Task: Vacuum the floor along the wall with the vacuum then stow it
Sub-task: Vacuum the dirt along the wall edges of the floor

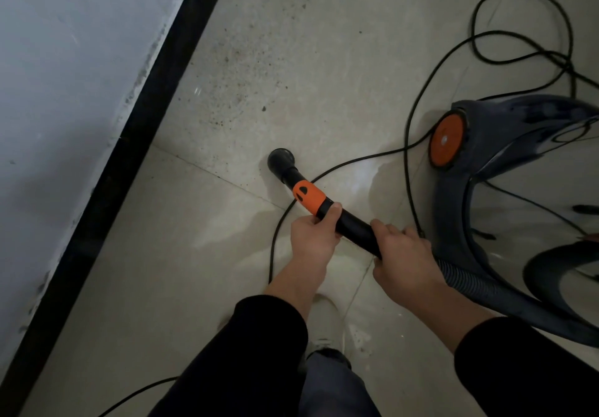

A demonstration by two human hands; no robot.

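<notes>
Pale floor tiles [324, 43] run beside one grey wall [64, 60]. One vacuum [505, 144] sits on the right, its cord [408, 118] looping loose. The left hand [312, 238] and right hand [403, 254] both wrap the single black tube [355, 227], its nozzle [281, 158] seemingly touching the tile. Best push slowly forward into the grit [240, 69], keeping clear of the cord.

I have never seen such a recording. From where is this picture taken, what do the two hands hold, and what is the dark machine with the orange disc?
This picture comes from a camera worn on the person's head, looking down. The left hand and right hand both grip a black vacuum tube with an orange collar. Its round black nozzle is down at the pale tiled floor, near brown dirt specks. The machine is the dark blue vacuum body with an orange wheel; a thin black cable loops over the floor.
</notes>
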